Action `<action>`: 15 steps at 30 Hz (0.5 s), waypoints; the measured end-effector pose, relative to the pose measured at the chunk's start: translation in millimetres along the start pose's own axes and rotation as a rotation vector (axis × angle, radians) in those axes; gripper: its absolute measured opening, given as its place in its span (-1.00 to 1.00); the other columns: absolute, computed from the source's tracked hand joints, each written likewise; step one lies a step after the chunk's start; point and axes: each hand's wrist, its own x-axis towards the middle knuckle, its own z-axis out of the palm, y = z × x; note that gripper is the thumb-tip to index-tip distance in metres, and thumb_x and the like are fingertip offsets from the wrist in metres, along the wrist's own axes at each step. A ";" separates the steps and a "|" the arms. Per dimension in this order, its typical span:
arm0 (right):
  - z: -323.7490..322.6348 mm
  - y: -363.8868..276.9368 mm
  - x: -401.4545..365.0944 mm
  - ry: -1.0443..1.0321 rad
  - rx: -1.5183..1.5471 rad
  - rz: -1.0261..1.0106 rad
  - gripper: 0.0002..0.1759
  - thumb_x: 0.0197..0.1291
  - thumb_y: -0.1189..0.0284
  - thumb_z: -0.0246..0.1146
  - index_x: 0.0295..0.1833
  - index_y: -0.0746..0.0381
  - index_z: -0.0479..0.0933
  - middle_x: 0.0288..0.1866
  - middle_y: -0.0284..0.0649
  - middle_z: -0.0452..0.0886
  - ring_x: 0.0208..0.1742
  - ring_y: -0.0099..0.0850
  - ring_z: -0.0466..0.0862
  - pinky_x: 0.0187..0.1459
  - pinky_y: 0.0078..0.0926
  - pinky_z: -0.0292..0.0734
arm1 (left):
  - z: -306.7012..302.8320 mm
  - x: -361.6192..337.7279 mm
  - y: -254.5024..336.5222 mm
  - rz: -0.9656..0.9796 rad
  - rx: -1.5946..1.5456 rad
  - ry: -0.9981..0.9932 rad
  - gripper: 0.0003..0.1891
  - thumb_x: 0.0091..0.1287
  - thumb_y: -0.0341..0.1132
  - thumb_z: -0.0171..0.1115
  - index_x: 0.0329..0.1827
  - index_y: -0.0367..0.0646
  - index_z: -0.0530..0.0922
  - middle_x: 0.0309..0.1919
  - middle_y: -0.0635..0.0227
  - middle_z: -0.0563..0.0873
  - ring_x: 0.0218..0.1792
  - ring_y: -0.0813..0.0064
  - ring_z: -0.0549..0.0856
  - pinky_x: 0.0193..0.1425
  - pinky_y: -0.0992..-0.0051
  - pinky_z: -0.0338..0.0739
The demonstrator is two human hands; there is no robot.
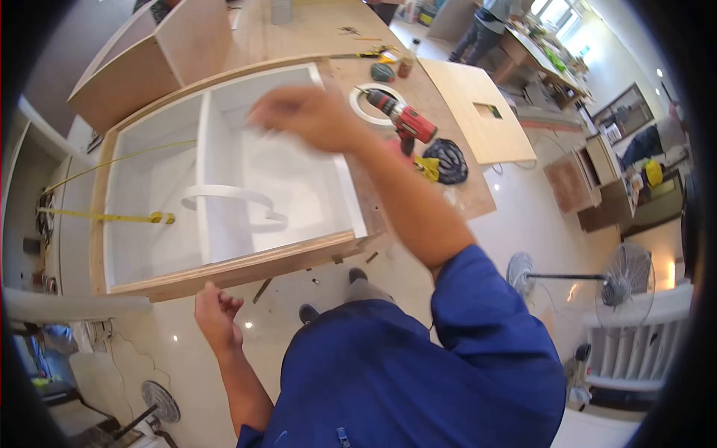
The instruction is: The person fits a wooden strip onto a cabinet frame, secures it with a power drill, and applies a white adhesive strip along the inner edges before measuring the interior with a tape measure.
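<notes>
A wooden cabinet carcass (284, 250) with white-lined inside lies on the workbench, split by a white divider (204, 149). My right hand (306, 118) is over its right compartment, smeared by motion, so its grip cannot be read. A curled white strip (228, 191), looking like edge banding, loops over the divider into the right compartment. Just outside the near wooden edge, my left hand (216, 317) has its fingers curled in; anything between them is hidden. A yellow tape measure (161, 218) lies in the left compartment with its blade stretched out to the left.
Right of the carcass are a red cordless drill (407, 119), a white roll (360, 112), a black plastic bag (448, 160) and a plywood panel (470, 97) with a cutout. Another wooden box (142, 75) stands behind. A fan (624, 284) stands right; a person (485, 26) is beyond.
</notes>
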 end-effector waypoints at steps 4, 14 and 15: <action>-181.4 38.2 -72.6 0.593 -0.108 0.174 -0.74 0.42 0.33 0.34 0.00 0.31 0.75 -0.30 -0.33 0.73 -0.33 -0.58 0.61 -0.18 -0.57 0.55 | 14.3 -63.2 8.2 0.124 0.140 -0.363 -0.80 0.52 -0.25 0.27 -0.15 -0.19 0.51 -0.37 0.32 0.60 -0.33 0.44 0.66 -0.09 0.29 0.70; -273.3 204.9 -312.5 0.608 -0.125 0.690 -0.82 0.35 0.41 0.38 -0.22 0.34 0.70 -0.45 -0.34 0.69 -0.42 -0.62 0.60 -0.38 -0.59 0.49 | 312.8 -107.7 -69.1 -0.051 0.421 -0.980 -0.80 0.48 -0.49 0.26 0.12 -0.28 0.59 -0.10 0.34 0.72 -0.02 0.61 0.68 0.11 0.55 0.57; -267.3 210.8 -332.6 0.548 -0.128 0.742 -0.82 0.35 0.41 0.38 -0.21 0.34 0.71 -0.43 -0.33 0.70 -0.41 -0.62 0.61 -0.36 -0.58 0.50 | 341.8 -96.0 -96.1 0.003 0.362 -0.908 -0.79 0.50 -0.51 0.24 0.15 -0.28 0.58 -0.08 0.34 0.71 0.00 0.64 0.66 0.11 0.56 0.56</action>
